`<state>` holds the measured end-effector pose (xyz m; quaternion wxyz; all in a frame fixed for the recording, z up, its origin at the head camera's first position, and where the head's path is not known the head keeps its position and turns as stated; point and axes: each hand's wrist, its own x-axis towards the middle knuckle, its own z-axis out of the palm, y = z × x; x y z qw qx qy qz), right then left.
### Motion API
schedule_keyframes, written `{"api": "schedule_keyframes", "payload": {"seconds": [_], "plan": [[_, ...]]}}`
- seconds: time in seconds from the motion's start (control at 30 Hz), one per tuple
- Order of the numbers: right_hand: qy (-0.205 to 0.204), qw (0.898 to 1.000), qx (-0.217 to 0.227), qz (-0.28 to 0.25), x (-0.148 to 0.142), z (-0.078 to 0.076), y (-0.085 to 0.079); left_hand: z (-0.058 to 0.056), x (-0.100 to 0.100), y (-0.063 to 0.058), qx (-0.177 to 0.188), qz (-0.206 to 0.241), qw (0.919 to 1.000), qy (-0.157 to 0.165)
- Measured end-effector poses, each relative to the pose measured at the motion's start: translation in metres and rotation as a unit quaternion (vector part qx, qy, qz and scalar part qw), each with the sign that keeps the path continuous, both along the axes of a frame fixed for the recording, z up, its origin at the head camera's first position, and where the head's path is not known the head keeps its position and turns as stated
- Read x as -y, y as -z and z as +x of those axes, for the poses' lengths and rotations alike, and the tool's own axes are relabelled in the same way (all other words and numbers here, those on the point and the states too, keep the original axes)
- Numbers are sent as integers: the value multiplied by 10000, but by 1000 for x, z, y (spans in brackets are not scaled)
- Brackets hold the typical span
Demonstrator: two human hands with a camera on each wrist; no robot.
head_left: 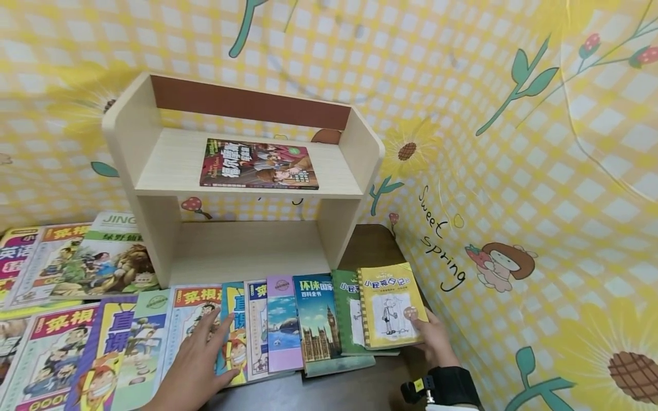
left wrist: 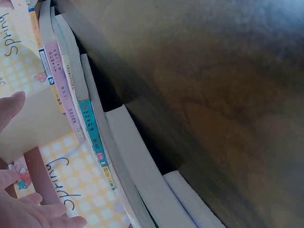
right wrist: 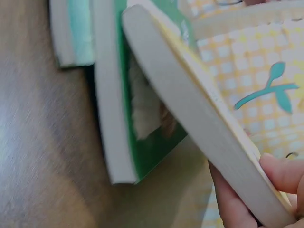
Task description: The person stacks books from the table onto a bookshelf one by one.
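Observation:
My right hand (head_left: 437, 339) pinches the right edge of a yellow spiral-patterned book (head_left: 385, 308), thumb on the cover and fingers underneath. In the right wrist view that yellow book (right wrist: 204, 118) is tilted, its held side raised off the green book (right wrist: 152, 164) and its other edge low on it. My left hand (head_left: 192, 359) is spread, fingers straight or relaxed, over a white comic-style book (head_left: 192, 294) and the blue-and-yellow book (head_left: 235, 342) beside it. From the left wrist, the left fingers (left wrist: 35, 209) show at the left, over the row of books.
Behind the books stands a pale two-tier shelf (head_left: 252, 194) with one dark-red book (head_left: 259, 165) lying on its upper board. Several overlapping books, such as the Big Ben one (head_left: 316, 325), cover the dark table (head_left: 277, 394). A yellow checked cloth (head_left: 493, 188) hangs behind and at right.

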<state>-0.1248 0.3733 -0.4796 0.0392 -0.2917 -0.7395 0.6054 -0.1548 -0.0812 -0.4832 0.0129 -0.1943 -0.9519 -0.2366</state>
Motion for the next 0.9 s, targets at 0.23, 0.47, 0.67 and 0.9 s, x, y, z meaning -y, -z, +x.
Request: {"api": "schedule_keyframes", "payload": {"seconds": [0.23, 0.47, 0.67, 0.9], "plan": [[-256, 9994, -198, -145, 25, 3, -14, -2, 2, -1, 673, 302, 9972, 83], [-1193, 9903, -116, -698, 65, 0, -16, -4, 0, -1, 1626, 771, 9837, 39], [-2244, 9631, -122, -1482, 99, -1, -19, -4, 4, -7, 1962, 1293, 9718, 203], [-3180, 9331, -124, -1673, 131, -8, -31, -5, 12, -19, 2070, 1838, 9598, 464]]}}
